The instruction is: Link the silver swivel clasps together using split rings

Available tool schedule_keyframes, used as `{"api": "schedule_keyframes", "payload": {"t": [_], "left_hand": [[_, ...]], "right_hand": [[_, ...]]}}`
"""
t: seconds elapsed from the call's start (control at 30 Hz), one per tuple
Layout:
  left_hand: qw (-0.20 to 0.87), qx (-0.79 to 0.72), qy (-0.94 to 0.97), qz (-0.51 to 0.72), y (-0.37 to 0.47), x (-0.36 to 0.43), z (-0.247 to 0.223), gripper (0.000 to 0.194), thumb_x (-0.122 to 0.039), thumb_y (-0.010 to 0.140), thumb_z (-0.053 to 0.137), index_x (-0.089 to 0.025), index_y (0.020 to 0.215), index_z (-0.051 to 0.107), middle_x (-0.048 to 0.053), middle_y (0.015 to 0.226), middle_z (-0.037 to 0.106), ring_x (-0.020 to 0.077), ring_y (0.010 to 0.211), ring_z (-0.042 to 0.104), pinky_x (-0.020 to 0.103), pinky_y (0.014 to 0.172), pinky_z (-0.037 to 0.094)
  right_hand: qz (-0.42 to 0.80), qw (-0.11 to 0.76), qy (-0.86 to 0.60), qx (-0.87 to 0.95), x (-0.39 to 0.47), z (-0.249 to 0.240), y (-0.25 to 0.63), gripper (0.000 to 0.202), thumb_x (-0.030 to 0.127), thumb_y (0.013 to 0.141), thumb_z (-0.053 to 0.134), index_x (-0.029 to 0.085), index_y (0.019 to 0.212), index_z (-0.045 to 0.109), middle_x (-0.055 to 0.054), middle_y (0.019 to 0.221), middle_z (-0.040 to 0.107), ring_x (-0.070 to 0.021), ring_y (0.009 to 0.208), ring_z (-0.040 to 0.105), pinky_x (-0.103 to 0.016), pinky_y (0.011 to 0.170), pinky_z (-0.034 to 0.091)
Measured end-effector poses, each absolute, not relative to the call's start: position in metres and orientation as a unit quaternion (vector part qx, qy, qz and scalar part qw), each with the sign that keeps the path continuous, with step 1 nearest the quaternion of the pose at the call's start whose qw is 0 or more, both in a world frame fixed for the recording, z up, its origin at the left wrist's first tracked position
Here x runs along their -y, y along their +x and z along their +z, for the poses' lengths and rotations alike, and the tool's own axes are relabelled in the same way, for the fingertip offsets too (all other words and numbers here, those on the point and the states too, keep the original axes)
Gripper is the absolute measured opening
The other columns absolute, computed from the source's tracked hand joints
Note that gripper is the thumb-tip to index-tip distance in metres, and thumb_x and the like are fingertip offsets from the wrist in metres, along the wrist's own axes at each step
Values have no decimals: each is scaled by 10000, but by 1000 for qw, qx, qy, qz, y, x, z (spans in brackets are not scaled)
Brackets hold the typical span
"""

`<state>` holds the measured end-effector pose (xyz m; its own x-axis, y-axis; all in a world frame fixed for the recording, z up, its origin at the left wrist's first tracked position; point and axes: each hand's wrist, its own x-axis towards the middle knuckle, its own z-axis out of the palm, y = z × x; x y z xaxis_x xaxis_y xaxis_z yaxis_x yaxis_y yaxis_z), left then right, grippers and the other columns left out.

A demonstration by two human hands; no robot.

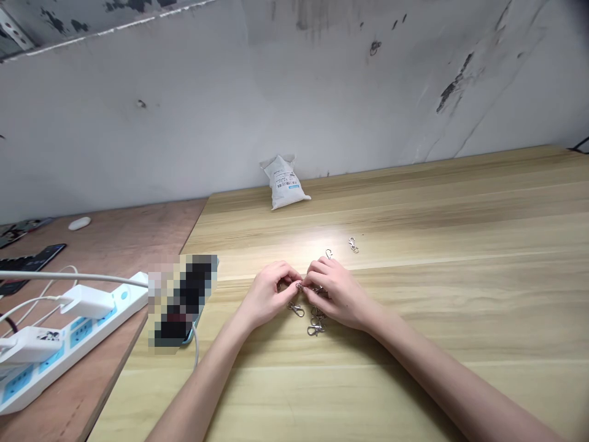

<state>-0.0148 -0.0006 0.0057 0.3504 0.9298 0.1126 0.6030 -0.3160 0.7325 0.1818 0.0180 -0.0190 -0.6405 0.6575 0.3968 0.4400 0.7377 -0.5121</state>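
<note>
Over the wooden table, my left hand (272, 296) and my right hand (337, 293) meet at the fingertips. Both pinch a small metal piece (299, 285), partly covered by the fingers. A silver lobster clasp (296, 309) lies just below my left fingers. Several more silver clasps (316, 330) are bunched beneath and beside my right hand, some of them hidden by it. Beyond my right knuckles lies one clasp (329, 253), and another clasp (353, 245) sits farther back to the right.
A white plastic package (286, 183) stands near the wall. At the left lies a phone (186, 301), its screen pixelated, with a cable. Farther left, a white power strip (80, 334) with chargers rests on a reddish-brown board (133, 227).
</note>
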Motion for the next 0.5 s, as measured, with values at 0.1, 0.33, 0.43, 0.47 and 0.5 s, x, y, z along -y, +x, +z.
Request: {"api": "schedule_keyframes", "payload": {"t": [0.1, 0.33, 0.43, 0.47, 0.5], "left_hand": [[300, -500, 765, 273, -14, 0, 6, 122, -235, 885, 561, -180, 864, 668, 43, 843, 654, 163, 776, 563, 289, 717, 439], [301, -498, 764, 277, -14, 0, 5, 119, -232, 882, 567, -179, 860, 672, 41, 836, 650, 160, 773, 567, 280, 704, 439], [305, -499, 763, 277, -15, 0, 4, 109, -233, 878, 576, -179, 868, 671, 36, 828, 643, 156, 768, 567, 273, 694, 439], [305, -499, 763, 276, -15, 0, 4, 109, -234, 877, 578, -180, 869, 672, 35, 827, 642, 155, 764, 565, 273, 692, 439], [305, -499, 763, 276, -16, 0, 4, 110, -236, 878, 578, -180, 870, 672, 35, 827, 642, 154, 761, 562, 274, 692, 439]], "right_hand": [[186, 290, -309, 886, -18, -19, 182, 66, 191, 908, 532, 194, 877, 591, -53, 873, 584, -190, 825, 468, -326, 724, 391], [184, 288, -311, 887, -17, -18, 183, 88, 200, 921, 519, 193, 872, 592, -53, 865, 584, -188, 816, 466, -327, 724, 388], [182, 288, -313, 887, -17, -17, 182, 147, 222, 950, 487, 191, 847, 589, -51, 840, 577, -184, 803, 462, -325, 720, 388], [182, 289, -312, 887, -17, -17, 182, 158, 224, 954, 481, 191, 842, 587, -51, 835, 576, -184, 802, 463, -323, 718, 388], [182, 289, -311, 887, -17, -17, 182, 160, 224, 955, 480, 192, 839, 586, -52, 833, 575, -184, 802, 464, -323, 716, 388]]}}
